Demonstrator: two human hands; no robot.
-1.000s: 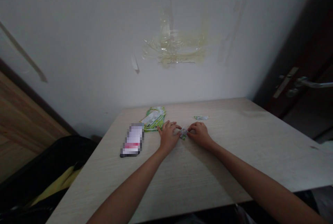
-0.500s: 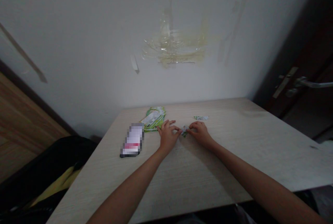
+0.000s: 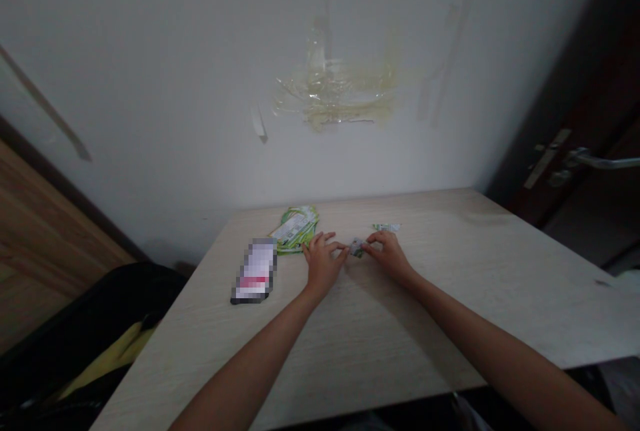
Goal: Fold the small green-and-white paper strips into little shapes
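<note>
Between my two hands, just above or on the table, is a small piece of printed paper (image 3: 357, 248), white and green. My left hand (image 3: 324, 259) pinches its left edge between thumb and index finger, the other fingers spread. On the other side, the thumb and fingertips of my right hand (image 3: 389, 255) grip the right edge. A flat stack of green printed sheets (image 3: 296, 227) lies beyond my left hand, close to its fingers. Behind my right hand rests a folded green-and-white paper piece (image 3: 387, 227).
A phone (image 3: 255, 271) with a blurred-out screen lies left of my left forearm. The pale wooden table (image 3: 440, 217) meets a white wall (image 3: 200, 84) with old tape on it. A dark door with a metal handle (image 3: 600, 161) is at the right; a black bag (image 3: 110, 311) sits at the left.
The small paper between my fingers has turned slightly and shows more of its flat face. My right hand has shifted a little; the left hand stays almost where it was.
</note>
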